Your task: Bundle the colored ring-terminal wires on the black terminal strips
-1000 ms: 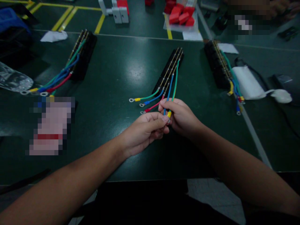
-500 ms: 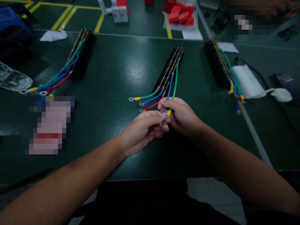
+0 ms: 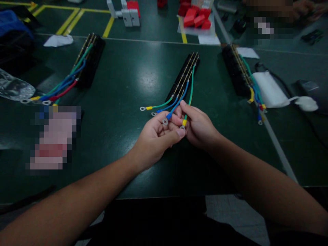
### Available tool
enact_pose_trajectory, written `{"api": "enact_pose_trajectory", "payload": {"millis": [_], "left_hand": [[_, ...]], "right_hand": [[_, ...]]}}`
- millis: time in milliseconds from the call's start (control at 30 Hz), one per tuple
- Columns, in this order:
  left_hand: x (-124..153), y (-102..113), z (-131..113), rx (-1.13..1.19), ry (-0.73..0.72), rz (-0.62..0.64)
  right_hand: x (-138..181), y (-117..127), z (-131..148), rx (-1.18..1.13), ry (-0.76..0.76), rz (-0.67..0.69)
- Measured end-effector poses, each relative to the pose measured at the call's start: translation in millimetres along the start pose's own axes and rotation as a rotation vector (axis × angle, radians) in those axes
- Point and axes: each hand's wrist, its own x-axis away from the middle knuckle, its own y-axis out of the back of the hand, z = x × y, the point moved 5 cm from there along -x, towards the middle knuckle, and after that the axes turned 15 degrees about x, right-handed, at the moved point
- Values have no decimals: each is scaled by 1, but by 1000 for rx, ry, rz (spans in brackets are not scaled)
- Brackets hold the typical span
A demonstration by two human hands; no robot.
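Observation:
A black terminal strip [image 3: 182,79] lies on the dark green table [image 3: 128,85] in front of me, with several coloured wires running off its near end. My left hand [image 3: 156,138] is curled, its fingers closed around the blue wire [image 3: 176,104] near its ring terminal. My right hand [image 3: 198,126] pinches the green wire [image 3: 191,89] at its yellow sleeve and ring terminal. Both hands touch each other at the fingertips. A further green wire with a yellow sleeve [image 3: 153,107] lies loose to the left, beside another blue one.
A second strip with wires [image 3: 88,61] lies at the left, a third [image 3: 237,70] at the right beside a white pouch [image 3: 270,90]. Red and white parts [image 3: 196,18] sit at the back. A clear bag [image 3: 14,88] lies far left. Another person's arm [image 3: 302,8] shows top right.
My left hand has risen toward the strip and taken the blue wire, swinging its ring terminal leftward over the fingers. My right hand keeps its pinch on the green wire.

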Motion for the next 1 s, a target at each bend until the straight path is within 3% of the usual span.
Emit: {"api": "enact_pose_trajectory", "payload": {"millis": [267, 500, 633, 867, 1000], "left_hand": [[0, 3, 1, -251, -22, -61], [-1, 1, 6, -247, 53, -45], [1, 1, 10, -83, 153, -12], [-2, 2, 16, 295, 349, -44], [-3, 2, 17, 344, 327, -75]], "right_hand": [[-1, -1, -1, -2, 35, -19], [2, -6, -2, 52, 10, 128], [6, -9, 0, 134, 36, 202], [4, -4, 3, 167, 93, 41], [4, -2, 3, 215, 115, 54]]}}
